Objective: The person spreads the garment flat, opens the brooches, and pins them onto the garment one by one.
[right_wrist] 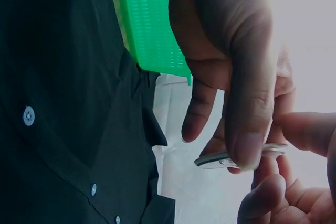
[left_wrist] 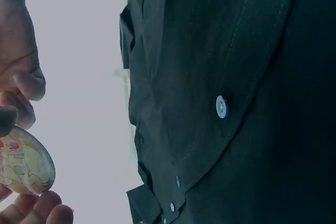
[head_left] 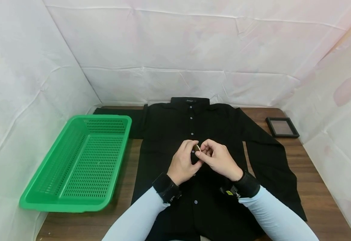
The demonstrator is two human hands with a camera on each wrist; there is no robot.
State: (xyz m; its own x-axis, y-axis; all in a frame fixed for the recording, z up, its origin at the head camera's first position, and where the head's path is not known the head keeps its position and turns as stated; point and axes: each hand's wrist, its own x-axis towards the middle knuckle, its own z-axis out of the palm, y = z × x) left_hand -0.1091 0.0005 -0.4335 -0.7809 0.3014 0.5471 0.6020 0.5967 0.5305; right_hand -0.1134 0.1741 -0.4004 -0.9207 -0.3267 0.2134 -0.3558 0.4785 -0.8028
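Observation:
A round badge with a coloured cartoon print is held up above a black long-sleeved shirt, which lies spread with its collar at the far side. My left hand pinches the badge's rim between thumb and fingertips. From the other side my right hand has thumb and forefinger curled to the edge of the badge. Edge-on, the badge appears thin in the right wrist view; its back is mostly hidden by fingers. Beneath the hands runs the shirt's row of pale buttons.
To the left stands a green perforated basket, partly over one sleeve. A black square frame lies at the right back of the brown wooden table. White cloth walls enclose the table's back and both sides.

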